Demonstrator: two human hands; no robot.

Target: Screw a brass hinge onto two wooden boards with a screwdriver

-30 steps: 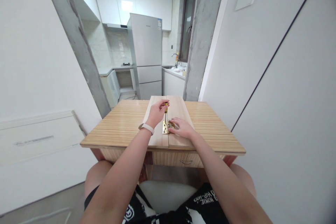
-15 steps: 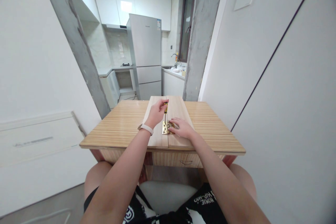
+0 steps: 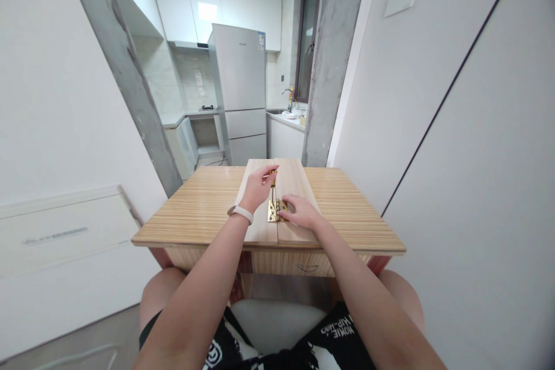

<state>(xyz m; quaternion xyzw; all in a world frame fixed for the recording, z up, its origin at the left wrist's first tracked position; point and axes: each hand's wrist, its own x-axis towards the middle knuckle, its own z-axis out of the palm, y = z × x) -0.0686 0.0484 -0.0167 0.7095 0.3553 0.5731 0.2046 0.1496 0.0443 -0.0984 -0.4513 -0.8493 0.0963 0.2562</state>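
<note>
My left hand [image 3: 258,186] is closed around the yellow-and-black handle of a screwdriver [image 3: 273,179], which stands upright. Its shaft runs down to the left leaf of a brass hinge [image 3: 273,212], though contact at the tip is too small to make out. The hinge lies across the seam between two pale wooden boards [image 3: 292,176] set side by side. From the right, my right hand [image 3: 300,211] holds the hinge's other leaf against the board with thumb and fingers, partly covering it.
The boards lie on a striped wooden table [image 3: 182,208] with a drawer [image 3: 290,263] in front. Behind it stand a grey fridge [image 3: 243,75] and a sink counter [image 3: 286,127]. A white wall [image 3: 455,127] rises close on the right.
The fingers of my left hand have shifted slightly around the screwdriver handle. My right hand stays on the hinge with only a tiny finger movement.
</note>
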